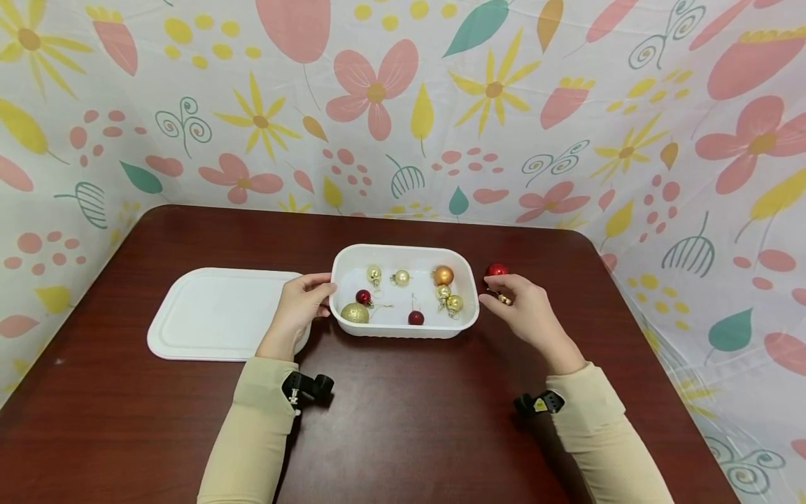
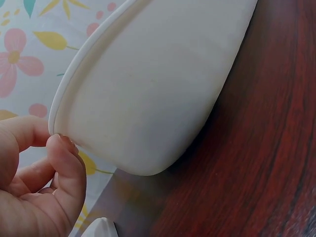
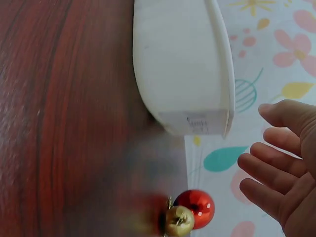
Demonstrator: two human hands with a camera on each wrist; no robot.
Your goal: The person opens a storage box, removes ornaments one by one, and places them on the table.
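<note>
A white plastic box [image 1: 403, 332] stands on the table, holding several small Christmas baubles: a large glittery gold one [image 1: 355, 313], an orange-gold one [image 1: 443, 275], a dark red one [image 1: 415, 318] and others. With thumb and fingertips, my left hand [image 1: 294, 308] pinches the rim at its left end. My right hand [image 1: 529, 311] is beside the right end, fingers loosely extended and holding nothing. Just beyond those fingers lie a shiny red bauble [image 1: 497, 269] and a small gold bauble [image 3: 179, 220], the gold one partly hidden by the hand in the head view.
A flat white lid [image 1: 214, 315] lies on the brown table [image 1: 403, 420] left of the box, partly under the left forearm and hand. Behind the table hangs a flower-patterned cloth [image 1: 403, 105]. A paper label [image 3: 202, 122] is on the box's end wall.
</note>
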